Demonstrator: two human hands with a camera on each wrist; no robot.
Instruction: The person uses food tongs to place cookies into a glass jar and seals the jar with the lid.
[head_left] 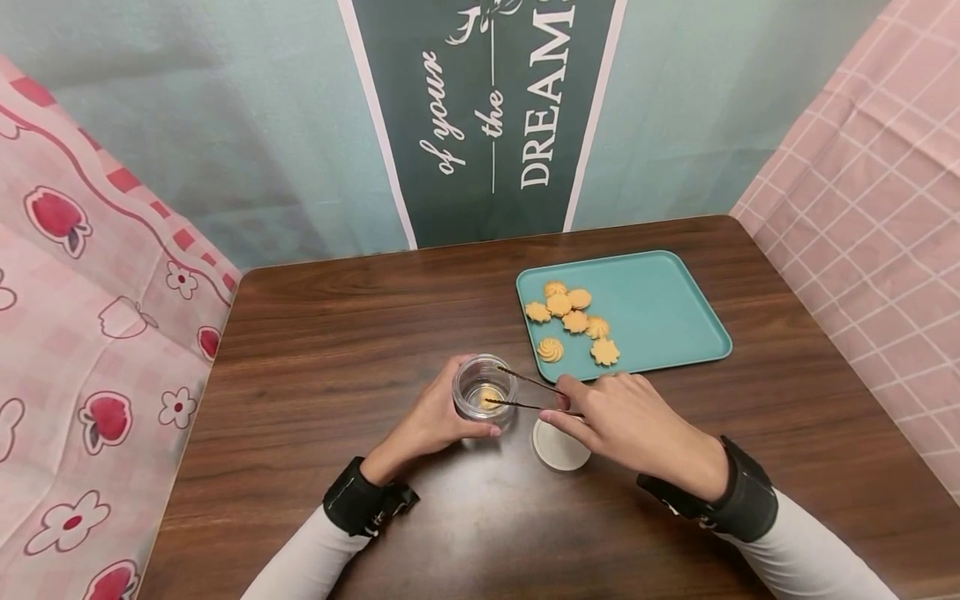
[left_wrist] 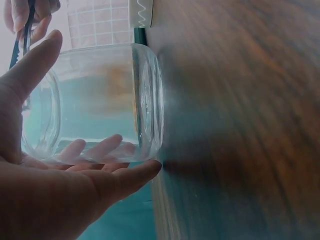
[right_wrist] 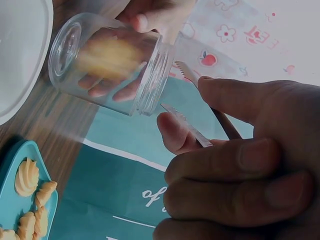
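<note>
My left hand (head_left: 429, 418) holds a clear glass jar (head_left: 467, 385) round its side, the thumb on the near side. A small yellow cookie (head_left: 490, 395) shows inside the jar; in the right wrist view it is a yellow blur through the glass. My right hand (head_left: 637, 421) grips a pair of dark metal tongs (head_left: 528, 407) between thumb and fingers. Their toothed tips (right_wrist: 186, 71) stand apart at the jar's mouth, with nothing between them. Below the right hand, a white round lid (head_left: 561, 446) lies on the table, partly covered by that hand.
A teal tray (head_left: 660, 308) lies at the back right, with several golden cookies (head_left: 575, 322) on its left side. The brown wooden table (head_left: 337, 333) is bordered by hanging cloths: strawberry print on the left, teal with lettering behind, pink grid on the right.
</note>
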